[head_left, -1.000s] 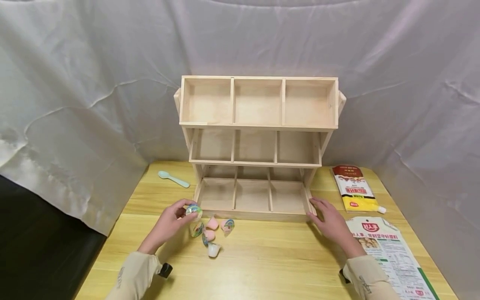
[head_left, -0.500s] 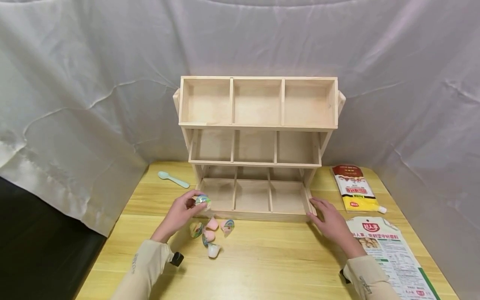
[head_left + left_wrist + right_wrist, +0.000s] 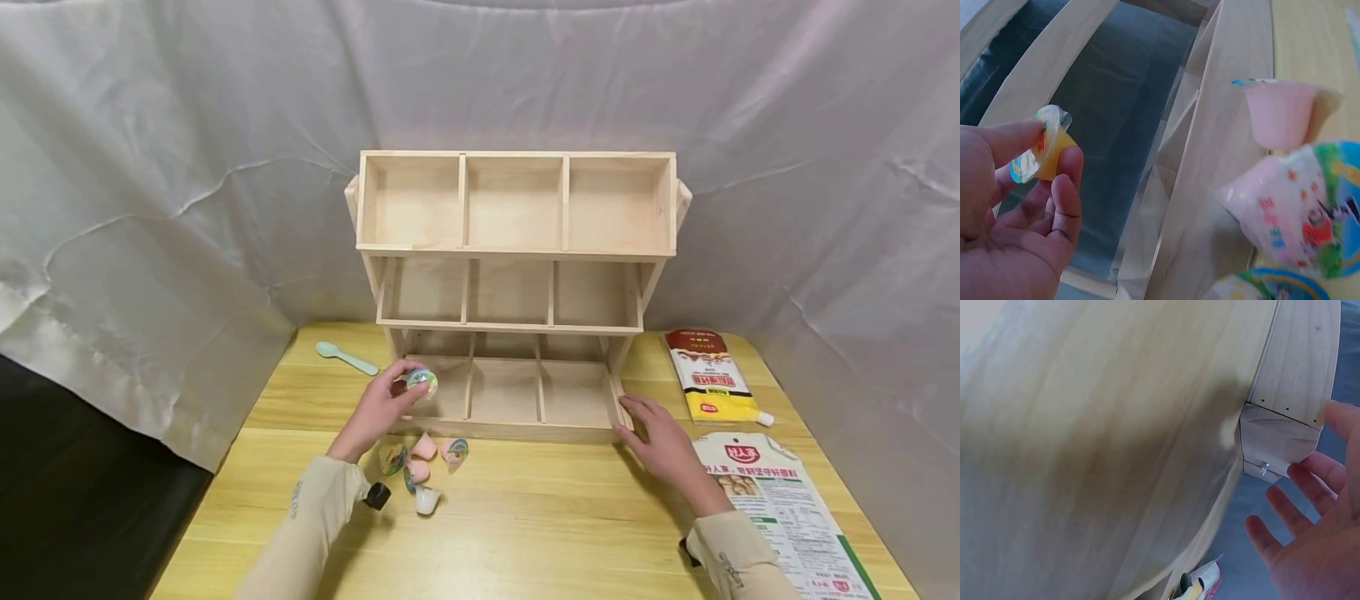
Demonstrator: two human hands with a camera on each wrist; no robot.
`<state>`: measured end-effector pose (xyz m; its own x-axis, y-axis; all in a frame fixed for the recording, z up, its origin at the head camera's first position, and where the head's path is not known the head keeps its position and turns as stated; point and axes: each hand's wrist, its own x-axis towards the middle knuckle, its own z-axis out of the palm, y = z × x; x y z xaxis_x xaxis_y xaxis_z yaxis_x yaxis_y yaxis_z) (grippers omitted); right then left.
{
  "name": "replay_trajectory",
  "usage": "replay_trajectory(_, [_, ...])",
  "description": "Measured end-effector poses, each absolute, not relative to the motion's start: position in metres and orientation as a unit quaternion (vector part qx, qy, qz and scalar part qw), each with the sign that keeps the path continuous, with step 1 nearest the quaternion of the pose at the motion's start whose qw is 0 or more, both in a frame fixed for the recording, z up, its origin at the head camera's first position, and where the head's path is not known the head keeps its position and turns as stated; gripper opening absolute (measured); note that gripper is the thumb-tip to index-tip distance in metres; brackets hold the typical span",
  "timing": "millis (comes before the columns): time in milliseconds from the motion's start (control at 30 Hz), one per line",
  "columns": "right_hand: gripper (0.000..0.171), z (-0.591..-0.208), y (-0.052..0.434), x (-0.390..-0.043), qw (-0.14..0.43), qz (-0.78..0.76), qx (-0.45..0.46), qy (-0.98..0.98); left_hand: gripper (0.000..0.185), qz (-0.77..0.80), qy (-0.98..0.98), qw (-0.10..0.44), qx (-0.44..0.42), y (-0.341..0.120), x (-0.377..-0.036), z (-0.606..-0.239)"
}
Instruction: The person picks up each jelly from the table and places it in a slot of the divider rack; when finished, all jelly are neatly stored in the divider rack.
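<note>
Over the bottom-left compartment of the wooden shelf rack [image 3: 516, 250], a small jelly cup [image 3: 422, 382] sits pinched between the thumb and fingertips of the left hand [image 3: 378, 408]. In the left wrist view the cup shows yellow jelly under a printed foil lid, with the thumb on one side and two fingers [image 3: 1069, 172] curled against the other, above the compartment's floor. Just near of the hand, on the wooden table [image 3: 525, 533], lies a loose cluster of other jelly cups [image 3: 420, 467], pink, white and one with a colourful lid, touching or almost touching one another and close to the rack's front rail. That front rail stands between the cluster and the compartment.

At the rack's near right corner the right hand [image 3: 660, 442] rests flat, fingers straight and slightly spread, with the fingertips against the wood; the right wrist view shows the fingers apart beside the corner joint.

Farther out, a pale blue spoon [image 3: 345, 357] lies on the table left of the rack. To the right lie a red-and-yellow sauce pouch [image 3: 707, 377] and, nearer, a large printed snack bag [image 3: 780, 508]. A creased white cloth [image 3: 187, 167] hangs behind everything.
</note>
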<state>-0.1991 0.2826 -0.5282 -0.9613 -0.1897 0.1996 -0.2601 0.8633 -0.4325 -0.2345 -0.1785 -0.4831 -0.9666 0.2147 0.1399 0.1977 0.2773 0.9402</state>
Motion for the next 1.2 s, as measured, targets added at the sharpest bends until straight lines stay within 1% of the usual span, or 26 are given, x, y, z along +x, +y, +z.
replay_trajectory(167, [0.057, -0.528, 0.283, -0.199, 0.076, 0.234, 0.116, -0.962, 0.033, 0.623, 0.772, 0.022, 0.122, -0.171, -0.242, -0.483])
replay_trajectory(300, [0.057, -0.529, 0.282, -0.199, 0.078, 0.235, 0.118, -0.962, 0.048, 0.642, 0.757, 0.038, 0.116, -0.165, -0.245, -0.482])
replay_trajectory(367, [0.057, -0.529, 0.282, -0.199, 0.077, 0.235, 0.118, -0.962, 0.051, 0.638, 0.76, 0.04, 0.117, -0.163, -0.247, -0.483])
replay_trajectory(600, [0.058, -0.528, 0.283, -0.201, 0.077, 0.234, 0.118, -0.962, 0.045, 0.602, 0.789, 0.015, 0.124, -0.154, -0.253, -0.485])
replay_trajectory(800, [0.056, -0.529, 0.283, -0.2, 0.086, 0.234, 0.121, -0.961, 0.043, 0.551, 0.825, -0.012, 0.125, -0.15, -0.259, -0.489])
replay_trajectory(1100, [0.056, -0.53, 0.284, -0.201, 0.077, 0.232, 0.116, -0.963, 0.048, 0.513, 0.853, -0.006, 0.095, -0.148, -0.27, -0.499])
replay_trajectory(1200, [0.056, -0.529, 0.283, -0.2, 0.08, 0.233, 0.119, -0.962, 0.048, 0.484, 0.87, -0.012, 0.091, -0.147, -0.275, -0.505])
